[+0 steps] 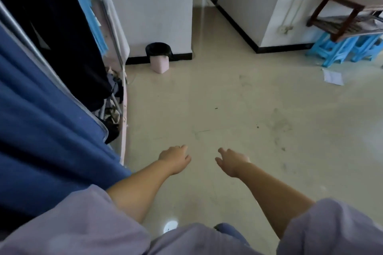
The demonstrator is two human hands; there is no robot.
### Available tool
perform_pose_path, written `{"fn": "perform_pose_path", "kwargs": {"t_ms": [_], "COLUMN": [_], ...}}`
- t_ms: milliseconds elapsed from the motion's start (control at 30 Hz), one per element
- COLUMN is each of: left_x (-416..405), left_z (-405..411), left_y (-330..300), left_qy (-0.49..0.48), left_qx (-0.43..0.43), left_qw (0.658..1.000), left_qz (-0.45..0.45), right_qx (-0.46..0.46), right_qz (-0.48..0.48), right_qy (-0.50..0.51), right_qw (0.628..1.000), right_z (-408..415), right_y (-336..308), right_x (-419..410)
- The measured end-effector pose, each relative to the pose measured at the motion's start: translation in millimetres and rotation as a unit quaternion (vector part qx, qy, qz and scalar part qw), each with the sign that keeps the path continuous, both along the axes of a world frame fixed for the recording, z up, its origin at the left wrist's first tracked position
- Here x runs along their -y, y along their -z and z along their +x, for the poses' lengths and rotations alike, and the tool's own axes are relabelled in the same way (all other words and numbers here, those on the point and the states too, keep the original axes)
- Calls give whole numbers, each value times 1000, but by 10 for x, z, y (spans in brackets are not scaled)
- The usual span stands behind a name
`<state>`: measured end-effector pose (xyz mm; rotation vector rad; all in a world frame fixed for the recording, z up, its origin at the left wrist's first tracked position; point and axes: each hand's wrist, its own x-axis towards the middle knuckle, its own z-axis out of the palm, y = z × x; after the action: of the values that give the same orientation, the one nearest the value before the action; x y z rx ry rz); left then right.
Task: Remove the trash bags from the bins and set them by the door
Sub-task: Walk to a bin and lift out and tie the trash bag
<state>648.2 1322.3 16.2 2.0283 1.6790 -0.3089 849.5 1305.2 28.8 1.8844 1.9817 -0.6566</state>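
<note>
Hands, left [175, 158] and right [232, 161], are held out empty, each grip loosely open. Pink bin [160, 64] with black trash bag [158, 48] is seen well ahead by the wall (bag may tear if yanked).

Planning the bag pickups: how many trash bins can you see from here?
1. A pink bin lined with a black trash bag stands on the floor against the white wall, ahead and left of both hands. Others may be hidden behind the hanging clothes.

Dim, bluish indoor light. A small bright glare spot sits on the glossy floor [228, 99] near the bottom edge. Soft throughout; walls bow with wide-angle distortion toward edges.
</note>
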Motion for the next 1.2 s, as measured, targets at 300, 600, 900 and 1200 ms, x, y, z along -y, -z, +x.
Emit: {"fn": "perform_pose_path", "kwargs": {"t_ms": [300,600,900,1200], "left_x": [-2192,-4321,-6288,-8477], "left_z": [126,480,-24,-707], "left_y": [104,-16,193,1], "left_qy": [-27,-87,-145,-140], "left_qx": [-1,24,1,0], "left_qw": [1000,996,989,990], "left_qz": [1,3,-3,2], "right_qx": [14,40,34,20], "right_qz": [5,2,-6,1], "right_qy": [-38,-91,-122,-89], "right_qw": [999,995,992,996], "right_z": [219,580,152,-417], "right_y": [100,-22,206,42], "right_x": [-2343,-4823,-6903,-9007]}}
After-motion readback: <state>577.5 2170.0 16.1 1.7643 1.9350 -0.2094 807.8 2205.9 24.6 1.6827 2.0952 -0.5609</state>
